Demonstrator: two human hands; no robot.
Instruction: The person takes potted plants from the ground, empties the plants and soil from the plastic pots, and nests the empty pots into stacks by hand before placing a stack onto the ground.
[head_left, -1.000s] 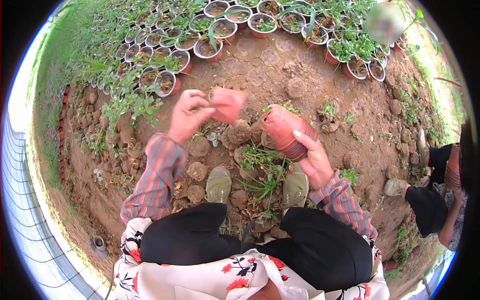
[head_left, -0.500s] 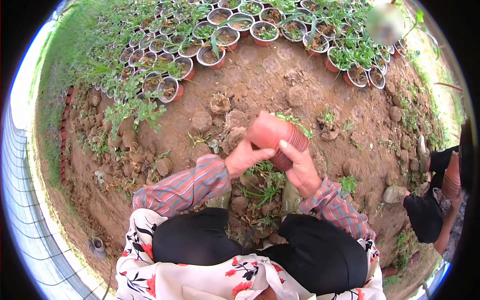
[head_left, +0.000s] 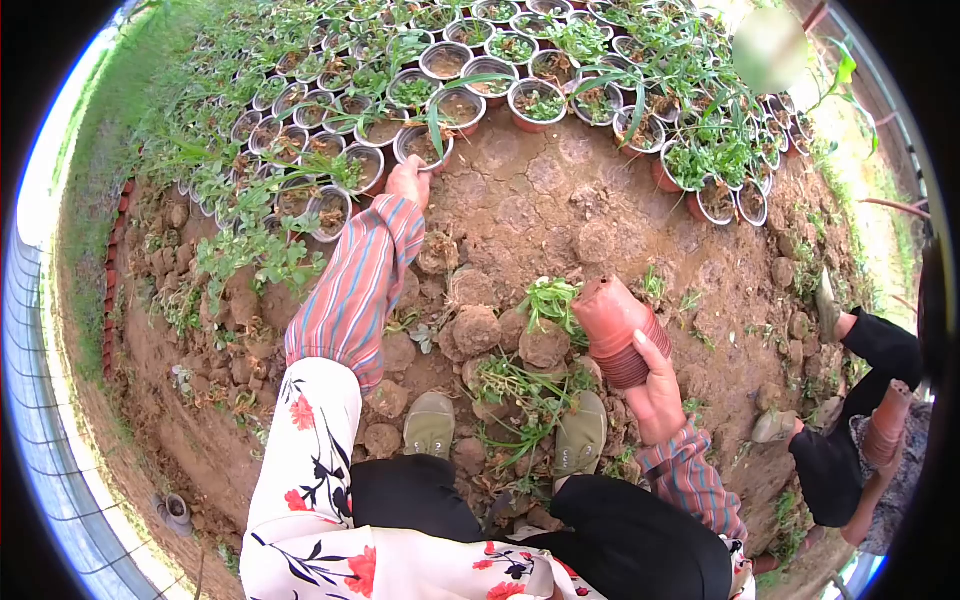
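Note:
My left hand reaches forward and its fingers grip the near rim of a soil-filled pot at the front edge of the pot rows. In my right hand is a nested stack of empty reddish-brown pots, tilted up to the left, with my thumb along its side. Below the stack, loose soil clods and pulled green plants lie on the ground in front of my shoes.
Rows of pots with seedlings fill the far side. At the right, another person holds a pot stack. A wire fence runs along the left. My shoes stand on brown soil.
My left hand has left the pot stack and moved forward to a pot in the rows. The stack, in my right hand, has shifted right and slightly down.

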